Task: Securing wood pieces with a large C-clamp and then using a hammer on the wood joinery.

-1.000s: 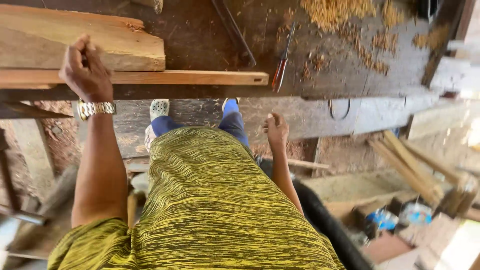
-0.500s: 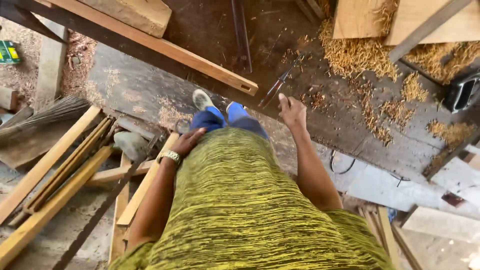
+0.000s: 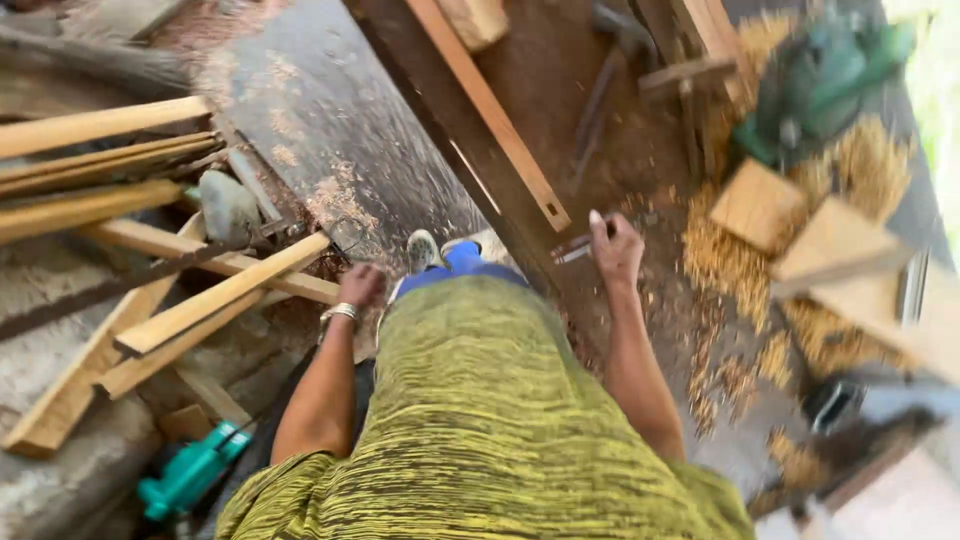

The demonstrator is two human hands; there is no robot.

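My right hand (image 3: 615, 248) reaches out over the dark workbench (image 3: 560, 90), fingers spread, its tips on the end of a thin reddish tool (image 3: 568, 250) lying there. My left hand (image 3: 361, 285), with a metal bracelet at the wrist, hangs at my side with the fingers curled and nothing in it, close to the end of a pale wooden slat (image 3: 225, 292). My yellow-and-black striped top (image 3: 480, 420) fills the lower middle. Beyond its hem show blue trousers and a shoe (image 3: 424, 250).
A long wooden strip (image 3: 490, 110) lies along the bench edge. Wood shavings (image 3: 740, 260), pale wooden blocks (image 3: 760, 205) and a blurred green machine (image 3: 820, 90) sit right. Stacked slats (image 3: 100, 150) and a stone (image 3: 225, 205) lie left, a teal power tool (image 3: 190, 475) low left.
The view has swung further left. My left hand has come off the bench's plank and dropped to my side. My right hand has risen from my hip to the thin tool on the bench.
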